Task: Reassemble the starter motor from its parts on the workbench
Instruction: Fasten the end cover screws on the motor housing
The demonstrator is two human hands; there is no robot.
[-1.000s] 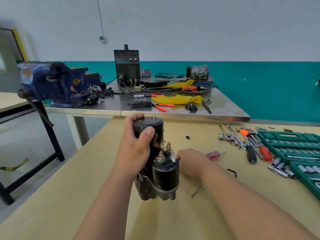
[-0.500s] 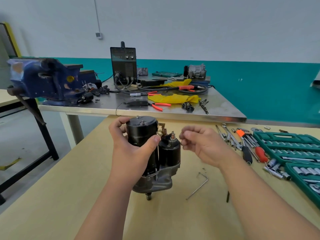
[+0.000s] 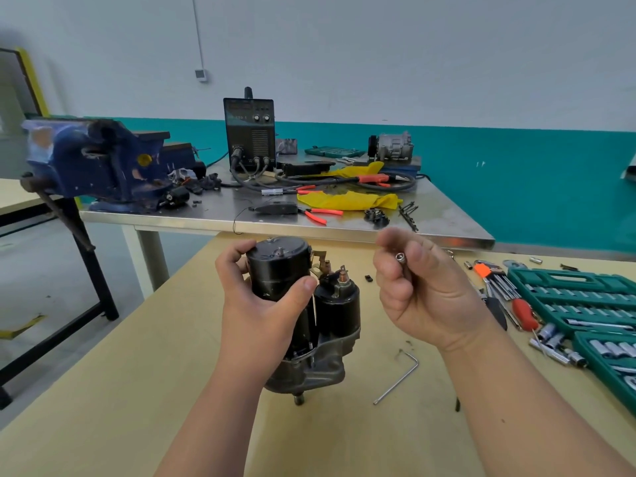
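A black starter motor [image 3: 323, 325] stands upright above the wooden bench, nose housing down and its solenoid with copper terminals on the right side. My left hand [image 3: 258, 304] grips its black cylindrical body from the left, thumb across the front. My right hand [image 3: 418, 290] hovers to the right of the motor, palm toward me, pinching a small silver bolt [image 3: 401, 259] between thumb and fingers. The bolt's head shows; its shank is hidden behind my fingers.
An Allen key [image 3: 399, 376] lies on the wooden bench [image 3: 103, 407] under my right wrist. Screwdrivers [image 3: 516, 304] and a green socket set [image 3: 585, 304] fill the right. Behind stands a steel table [image 3: 220, 215] with a blue vise [image 3: 93, 163], welder [image 3: 249, 132] and pliers [image 3: 320, 215].
My right hand rose from the bench beside the motor with the small bolt pinched in it. My left hand lifted the motor a little and turned it upright.
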